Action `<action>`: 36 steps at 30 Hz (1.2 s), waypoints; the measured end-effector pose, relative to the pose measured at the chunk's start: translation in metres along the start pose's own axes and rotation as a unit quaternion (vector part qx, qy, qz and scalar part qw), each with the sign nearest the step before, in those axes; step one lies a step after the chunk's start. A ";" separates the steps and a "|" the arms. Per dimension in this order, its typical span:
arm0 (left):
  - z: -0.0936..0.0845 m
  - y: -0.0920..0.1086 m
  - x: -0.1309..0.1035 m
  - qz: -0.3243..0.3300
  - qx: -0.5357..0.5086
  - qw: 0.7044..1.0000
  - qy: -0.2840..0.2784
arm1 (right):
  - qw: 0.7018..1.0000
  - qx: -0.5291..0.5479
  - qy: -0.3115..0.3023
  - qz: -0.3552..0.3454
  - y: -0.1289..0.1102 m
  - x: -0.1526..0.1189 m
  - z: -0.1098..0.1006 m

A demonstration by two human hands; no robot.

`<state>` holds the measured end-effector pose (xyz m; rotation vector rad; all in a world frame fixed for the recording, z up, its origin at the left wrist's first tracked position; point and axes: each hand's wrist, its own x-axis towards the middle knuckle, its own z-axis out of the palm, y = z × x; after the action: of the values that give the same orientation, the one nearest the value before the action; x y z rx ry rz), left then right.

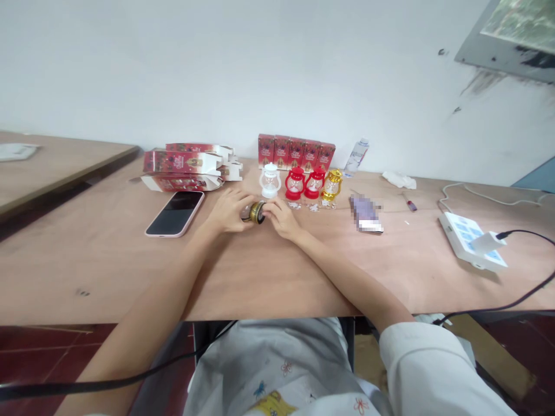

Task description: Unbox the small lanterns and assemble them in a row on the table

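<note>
Tilted on its side above the wooden table [277, 271] is a small dark bronze toy lantern [255, 212], its base turned to the right. My left hand [232, 210] is wrapped round the lantern's body. The fingers of my right hand [280, 217] pinch at the base; whether they hold a small part there is hidden. Just beyond my hands stand a white lantern [270, 182], two red lanterns [295, 185] [314, 184] and a gold lantern [332, 186]. Small flat pieces [314, 207] lie in front of them.
Flattened red cartons [182, 163] are stacked at the back left, behind a phone [176, 214]. Several upright red boxes [289, 152] line the wall beside a plastic bottle [357, 155]. Rightward lie a blurred packet [366, 214], a tissue [399, 179], a small screwdriver-like tool [410, 203] and a power strip [463, 234] with cables.
</note>
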<state>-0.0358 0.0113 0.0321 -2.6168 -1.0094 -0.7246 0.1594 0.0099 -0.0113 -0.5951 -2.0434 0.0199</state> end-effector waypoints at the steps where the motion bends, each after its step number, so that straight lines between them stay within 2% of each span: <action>1: -0.001 0.000 0.000 -0.003 0.000 1.000 -0.001 | 1.000 0.002 0.000 0.000 0.001 0.000 0.001; 5: -0.005 -0.005 -0.002 -0.034 -0.016 0.999 0.034 | 0.999 0.017 0.031 0.024 0.008 -0.001 0.005; 9: -0.006 -0.014 -0.006 -0.065 -0.042 0.990 0.118 | 0.990 0.010 0.063 0.124 0.018 0.007 0.014; 13: -0.003 -0.020 -0.010 -0.095 -0.064 0.975 0.191 | 0.978 -0.073 -0.018 0.194 0.022 0.032 0.033; 16: -0.002 -0.021 -0.011 -0.126 -0.073 0.966 0.213 | 0.963 -0.135 -0.093 0.212 0.021 0.051 0.049; 19: -0.002 -0.021 -0.011 -0.131 -0.076 0.964 0.219 | 0.955 -0.161 -0.138 0.209 0.021 0.062 0.060; 23: -0.003 -0.021 -0.011 -0.135 -0.065 0.969 0.197 | 0.956 -0.168 -0.137 0.197 0.025 0.061 0.063; 25: -0.004 -0.021 -0.011 -0.147 -0.062 0.970 0.182 | 0.962 -0.163 -0.108 0.191 0.025 0.057 0.061; 28: -0.005 -0.022 -0.010 -0.167 -0.058 0.970 0.167 | 0.977 -0.122 -0.024 0.172 0.022 0.051 0.055; 31: -0.006 -0.024 -0.010 -0.173 -0.048 0.971 0.158 | 0.991 -0.078 0.040 0.102 0.019 0.045 0.050; 34: -0.005 -0.028 -0.011 -0.162 -0.039 0.975 0.147 | 0.996 -0.073 0.037 0.034 0.018 0.041 0.047; 36: -0.005 -0.030 -0.011 -0.149 -0.039 0.978 0.138 | 0.997 -0.075 0.020 0.018 0.018 0.040 0.046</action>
<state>-0.0653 0.0249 0.0323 -2.3610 -1.3197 -1.1798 0.1121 0.0532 -0.0077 -0.7196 -2.0069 -0.1251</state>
